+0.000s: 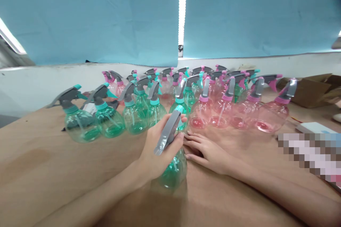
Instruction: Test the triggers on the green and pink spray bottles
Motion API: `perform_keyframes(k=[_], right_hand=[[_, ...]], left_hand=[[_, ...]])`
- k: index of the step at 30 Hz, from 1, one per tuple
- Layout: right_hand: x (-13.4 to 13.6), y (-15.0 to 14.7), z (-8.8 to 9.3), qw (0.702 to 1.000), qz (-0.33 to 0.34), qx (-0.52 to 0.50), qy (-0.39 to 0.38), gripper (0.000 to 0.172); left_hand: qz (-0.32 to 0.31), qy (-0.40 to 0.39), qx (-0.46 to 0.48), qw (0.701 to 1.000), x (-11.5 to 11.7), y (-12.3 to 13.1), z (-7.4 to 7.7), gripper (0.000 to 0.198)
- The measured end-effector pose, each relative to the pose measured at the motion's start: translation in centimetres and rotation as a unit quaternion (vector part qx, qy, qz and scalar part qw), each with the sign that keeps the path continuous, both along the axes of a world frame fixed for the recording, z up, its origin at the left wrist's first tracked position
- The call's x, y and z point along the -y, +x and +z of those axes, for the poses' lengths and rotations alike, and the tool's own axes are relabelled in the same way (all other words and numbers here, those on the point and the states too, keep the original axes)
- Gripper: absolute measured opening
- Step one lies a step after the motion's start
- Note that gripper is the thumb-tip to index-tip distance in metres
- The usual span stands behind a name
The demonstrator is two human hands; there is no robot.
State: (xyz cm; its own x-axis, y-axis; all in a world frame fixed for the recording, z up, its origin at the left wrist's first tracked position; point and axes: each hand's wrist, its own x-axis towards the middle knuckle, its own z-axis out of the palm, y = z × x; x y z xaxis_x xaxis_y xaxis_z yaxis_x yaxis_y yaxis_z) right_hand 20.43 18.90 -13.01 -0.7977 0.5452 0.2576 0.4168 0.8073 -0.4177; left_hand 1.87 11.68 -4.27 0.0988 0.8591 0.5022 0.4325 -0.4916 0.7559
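My left hand (157, 149) is wrapped round the neck and trigger head of a green spray bottle (172, 173) with a grey and turquoise top. That bottle is upright at the near middle of the wooden table (80, 184). Just right of it, my right hand (206, 150) lies low on the tabletop with its fingers stretched towards the bottle and nothing in them. Beyond my hands stands a front row of spray bottles: green ones such as this one (135, 120) to the left, pink ones such as this one (198, 115) to the right.
Several more pink and green bottles stand crowded behind the front row. A cardboard box (309, 90) is at the back right, with a white box (319, 127) nearer. A blurred-out patch covers the right edge. Blue curtains (106, 17) hang behind the table.
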Motion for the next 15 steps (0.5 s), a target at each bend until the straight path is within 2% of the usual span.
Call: perform_keyframes(k=[10,15], right_hand=[[0.10,0.04,0.05,1.000,-0.007,0.003,0.000,0.053],[0.19,0.00,0.14,1.000,-0.011,0.009,0.002,0.055]], left_hand=[[-0.024,-0.022,-0.003,0.999,-0.02,-0.30,0.12,0.025],[-0.040,-0.023,-0.025,0.999,-0.03,-0.83,0.37,0.014]])
